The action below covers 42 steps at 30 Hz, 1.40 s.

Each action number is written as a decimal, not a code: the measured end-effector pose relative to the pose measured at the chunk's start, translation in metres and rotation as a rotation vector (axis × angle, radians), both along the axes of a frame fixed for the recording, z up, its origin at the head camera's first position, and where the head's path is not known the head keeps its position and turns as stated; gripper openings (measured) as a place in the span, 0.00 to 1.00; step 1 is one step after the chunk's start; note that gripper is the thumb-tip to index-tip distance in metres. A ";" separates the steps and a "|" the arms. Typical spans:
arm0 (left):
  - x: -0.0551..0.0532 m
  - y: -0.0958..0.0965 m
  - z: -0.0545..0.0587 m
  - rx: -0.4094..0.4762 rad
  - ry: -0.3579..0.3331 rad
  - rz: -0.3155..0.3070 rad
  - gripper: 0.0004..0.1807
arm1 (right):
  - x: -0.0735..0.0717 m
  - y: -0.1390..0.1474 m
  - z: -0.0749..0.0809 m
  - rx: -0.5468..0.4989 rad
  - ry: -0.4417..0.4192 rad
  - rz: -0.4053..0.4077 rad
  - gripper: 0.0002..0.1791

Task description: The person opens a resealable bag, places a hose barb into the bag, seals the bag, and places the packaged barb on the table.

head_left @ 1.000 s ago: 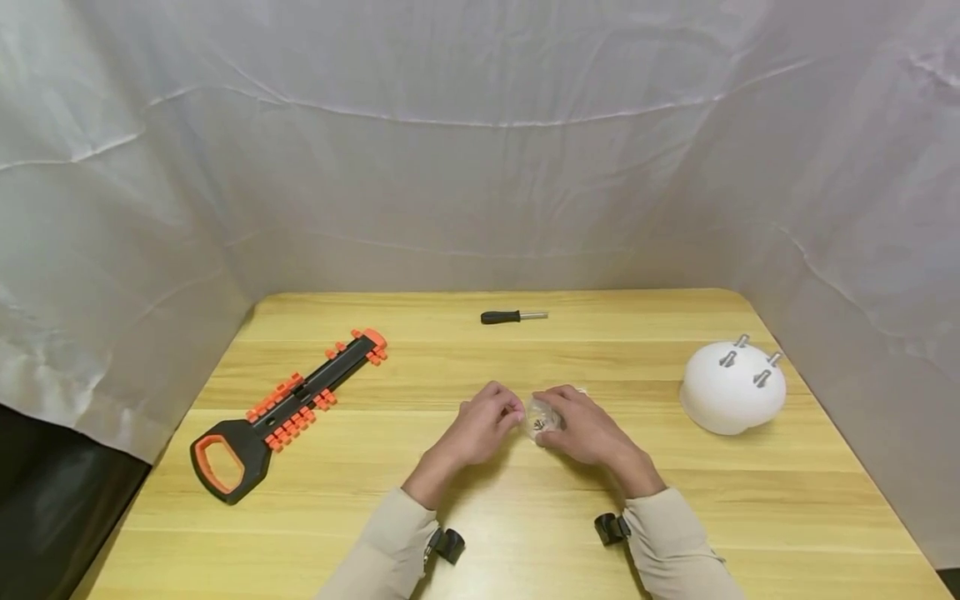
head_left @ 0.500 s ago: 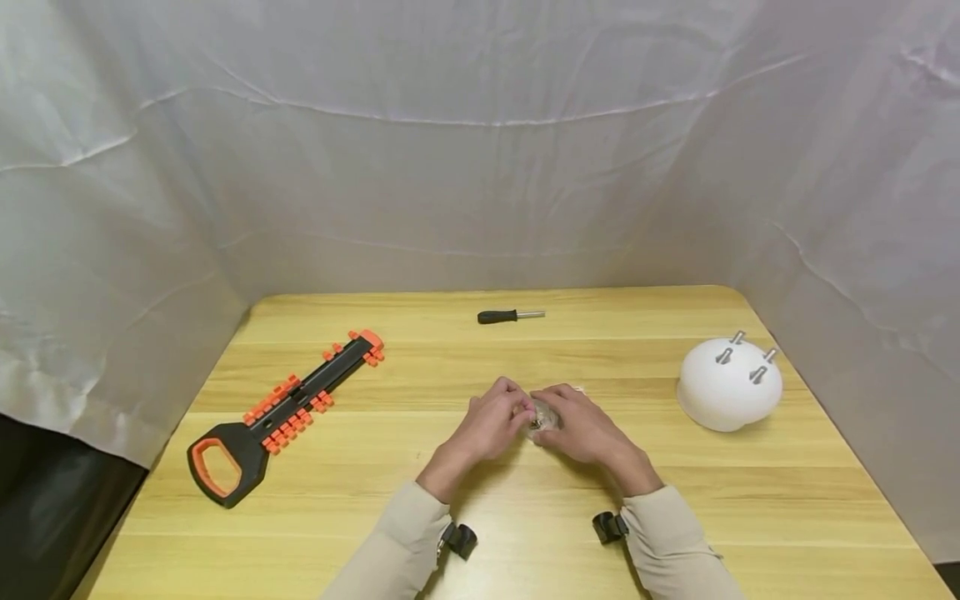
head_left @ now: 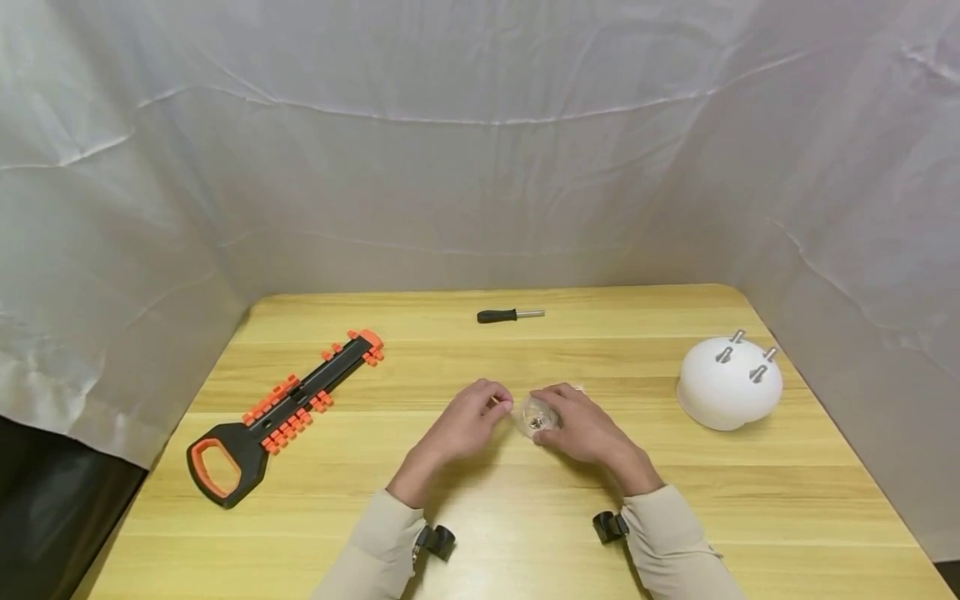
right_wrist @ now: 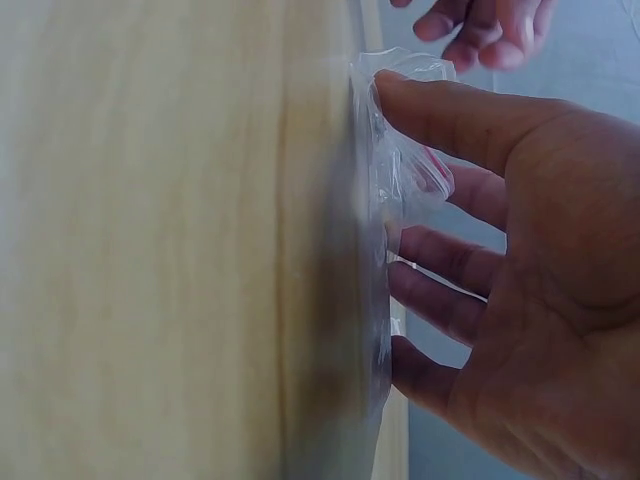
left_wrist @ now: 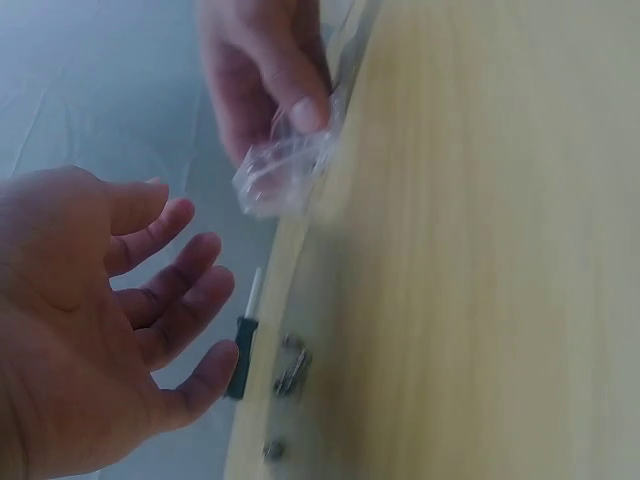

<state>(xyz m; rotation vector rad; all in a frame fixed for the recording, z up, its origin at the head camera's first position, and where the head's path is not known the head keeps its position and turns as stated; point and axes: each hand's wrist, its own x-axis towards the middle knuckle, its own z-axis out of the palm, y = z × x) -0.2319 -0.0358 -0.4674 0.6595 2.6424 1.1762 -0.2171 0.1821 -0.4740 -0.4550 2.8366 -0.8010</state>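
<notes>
A clear zip bag [head_left: 532,414] with a red stripe at its mouth lies on the table, small metal pieces visible inside it. My right hand [head_left: 581,422] holds it, thumb [right_wrist: 440,105] and fingers on either side of the crumpled plastic [right_wrist: 400,175]. Just left of the bag, apart from it, is my left hand [head_left: 467,419]. Its thumb and index tips come close together, the other fingers loosely bent; whether something tiny sits between them cannot be seen. In the left wrist view, several small metal screws [left_wrist: 292,375] lie near these fingers; the head view does not show them.
A black-handled screwdriver [head_left: 498,316] lies at the back. On the left is a black tool holder [head_left: 318,382] with orange clips and an orange-lined handle. A white rounded object [head_left: 726,398] with metal prongs stands at the right. Pale curtains [head_left: 480,183] enclose the table [head_left: 360,533].
My left hand moved right to the bag's mouth, fingertips at the metal pieces, then drew back left, clear of the bag. My right hand has stayed on the bag.
</notes>
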 end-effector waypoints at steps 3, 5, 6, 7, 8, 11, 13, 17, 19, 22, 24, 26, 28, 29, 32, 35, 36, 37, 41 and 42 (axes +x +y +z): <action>0.000 -0.011 0.001 0.009 0.007 0.024 0.11 | -0.001 0.000 0.000 0.002 0.003 0.005 0.36; -0.001 -0.018 0.002 0.003 0.012 0.041 0.11 | -0.001 0.000 0.001 0.000 0.010 0.008 0.36; -0.001 -0.021 0.002 0.001 0.013 0.045 0.10 | -0.001 0.000 0.001 -0.001 0.011 0.009 0.36; -0.001 -0.024 0.002 0.000 0.008 0.051 0.10 | -0.002 0.000 0.001 -0.001 0.011 0.010 0.36; -0.001 -0.027 0.002 -0.005 0.002 0.058 0.10 | -0.002 -0.001 0.001 -0.001 0.005 0.007 0.36; 0.001 -0.036 0.001 -0.039 -0.010 0.073 0.08 | -0.002 -0.001 0.001 -0.002 0.008 0.010 0.36; 0.003 -0.041 0.000 -0.062 -0.017 0.085 0.07 | -0.001 -0.001 0.001 -0.002 0.007 0.013 0.35; 0.005 -0.049 -0.002 -0.082 -0.019 0.082 0.06 | 0.000 -0.001 0.002 -0.005 0.006 0.013 0.36; 0.006 -0.052 -0.003 -0.078 -0.028 0.075 0.06 | 0.000 -0.001 0.001 -0.003 0.002 0.008 0.36; 0.007 -0.057 -0.005 -0.108 -0.037 0.071 0.06 | 0.000 0.000 0.002 0.001 -0.001 0.007 0.36; 0.009 -0.060 -0.005 -0.152 -0.041 0.082 0.05 | 0.000 0.000 0.002 0.002 0.002 0.012 0.36; 0.010 -0.063 -0.004 -0.196 -0.046 0.090 0.05 | 0.000 0.000 0.001 0.001 0.001 0.012 0.36; 0.012 -0.065 -0.004 -0.229 -0.052 0.091 0.04 | 0.000 0.000 0.001 0.000 0.002 0.010 0.36; 0.013 -0.066 -0.004 -0.235 -0.056 0.089 0.04 | 0.000 0.000 0.001 -0.002 0.002 0.009 0.36; 0.017 -0.069 -0.005 -0.253 -0.058 0.074 0.04 | 0.000 0.000 -0.001 -0.001 -0.004 0.009 0.37; 0.020 -0.071 -0.005 -0.268 -0.045 0.073 0.05 | 0.001 -0.001 -0.002 0.002 0.000 0.016 0.37; 0.020 -0.071 -0.005 -0.273 -0.038 0.074 0.05 | 0.001 -0.001 -0.003 0.003 0.001 0.017 0.37; 0.021 -0.071 -0.005 -0.276 -0.031 0.077 0.05 | 0.001 -0.001 -0.002 0.003 0.002 0.017 0.36; 0.021 -0.072 -0.006 -0.283 -0.019 0.098 0.04 | 0.001 -0.002 -0.002 -0.003 0.005 0.014 0.36; 0.021 -0.072 -0.006 -0.286 -0.017 0.103 0.04 | 0.001 -0.002 -0.002 -0.003 0.006 0.016 0.36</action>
